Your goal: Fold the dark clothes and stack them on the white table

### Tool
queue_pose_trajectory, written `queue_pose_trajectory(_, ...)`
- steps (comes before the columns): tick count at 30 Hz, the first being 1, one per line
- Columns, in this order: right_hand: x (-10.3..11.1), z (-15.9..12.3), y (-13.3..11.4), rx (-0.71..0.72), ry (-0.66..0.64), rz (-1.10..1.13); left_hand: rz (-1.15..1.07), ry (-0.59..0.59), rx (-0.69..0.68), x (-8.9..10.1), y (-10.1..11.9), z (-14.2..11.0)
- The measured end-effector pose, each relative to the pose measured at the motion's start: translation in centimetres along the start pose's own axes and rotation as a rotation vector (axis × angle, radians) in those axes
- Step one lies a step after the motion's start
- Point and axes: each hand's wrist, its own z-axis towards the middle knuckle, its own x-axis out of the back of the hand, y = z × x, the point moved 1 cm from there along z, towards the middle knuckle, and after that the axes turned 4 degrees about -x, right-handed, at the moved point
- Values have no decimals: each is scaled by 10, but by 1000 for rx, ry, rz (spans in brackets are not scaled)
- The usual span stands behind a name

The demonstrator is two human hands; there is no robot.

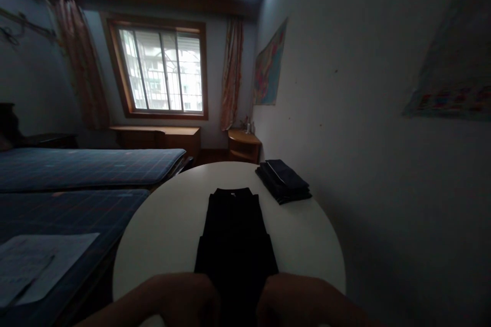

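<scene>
A black shirt [235, 240] lies on the round white table in front of me, folded into a long narrow strip. Its neckline, with a small pale label, points away from me. At the bottom of the view my left hand [184, 296] is at the shirt's near left edge, fingers curled down and closed around the cloth. Across from it, my right hand [295, 299] grips the near right edge in the same way. Both sets of fingertips are in shadow, and the shirt's near end is partly hidden between the hands.
A stack of folded dark clothes [284, 181] sits at the far right of the table [161, 245]. To the left are beds with blue checked mattresses [92, 166] and a sheet of paper [46, 265]. A white wall [345, 153] runs along the right.
</scene>
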Motion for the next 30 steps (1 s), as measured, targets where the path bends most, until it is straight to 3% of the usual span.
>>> queue_pose_trajectory(2,11,3,2,-23,55,30,-34,123,9,12,-6,5)
queue_pose_trajectory(6,32,16,18,-201,494,-102,100,526,44,42,-24,16)
queue_pose_trajectory(8,38,25,31,-273,645,-126,175,610,62,53,-35,22)
queue_pose_trajectory(10,40,35,43,-312,689,-118,208,588,101,60,-43,28)
queue_pose_trajectory(13,40,47,54,-333,653,-91,219,501,153,62,-51,35)
queue_pose_trajectory(18,39,58,54,-316,604,-72,186,477,193,59,-55,45)
queue_pose_trajectory(30,47,61,52,-549,525,38,66,426,39,54,-47,42)
